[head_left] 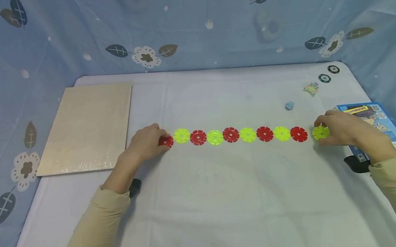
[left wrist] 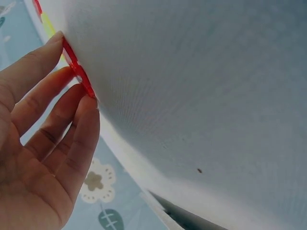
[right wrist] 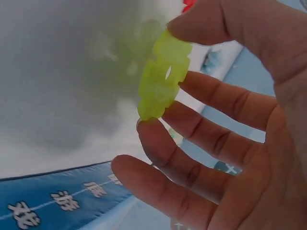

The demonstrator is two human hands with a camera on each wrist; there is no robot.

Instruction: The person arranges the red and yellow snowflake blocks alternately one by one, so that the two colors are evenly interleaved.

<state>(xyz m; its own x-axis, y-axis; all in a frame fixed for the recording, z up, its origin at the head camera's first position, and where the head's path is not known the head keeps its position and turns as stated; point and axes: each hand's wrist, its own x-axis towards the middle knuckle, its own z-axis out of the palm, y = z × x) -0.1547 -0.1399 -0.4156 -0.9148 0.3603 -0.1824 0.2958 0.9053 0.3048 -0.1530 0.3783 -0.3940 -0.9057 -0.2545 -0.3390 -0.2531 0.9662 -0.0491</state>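
Observation:
A row of notched plastic snowflake discs, red and yellow-green by turns, runs across the white table. At its left end my left hand [head_left: 146, 142] pinches a red disc [left wrist: 76, 67] by its edges between thumb and fingers. The neighbouring yellow-green disc [head_left: 181, 135] lies just right of it. Off the right end, my right hand [head_left: 343, 127] holds a yellow-green disc [right wrist: 163, 76], thumb at the upper edge and fingertips along the other side. A small gap parts it from the last red disc [head_left: 299, 134] of the row.
A beige board [head_left: 87, 127] lies at the left. Under and beside the right forearm is a blue printed package [head_left: 390, 127]. Toward the back right are a small blue piece [head_left: 289, 105], a green-and-pink trinket [head_left: 311, 89] and two dark round chips [head_left: 324, 78]. Patterned blue cloth [head_left: 204, 26] hangs around the table.

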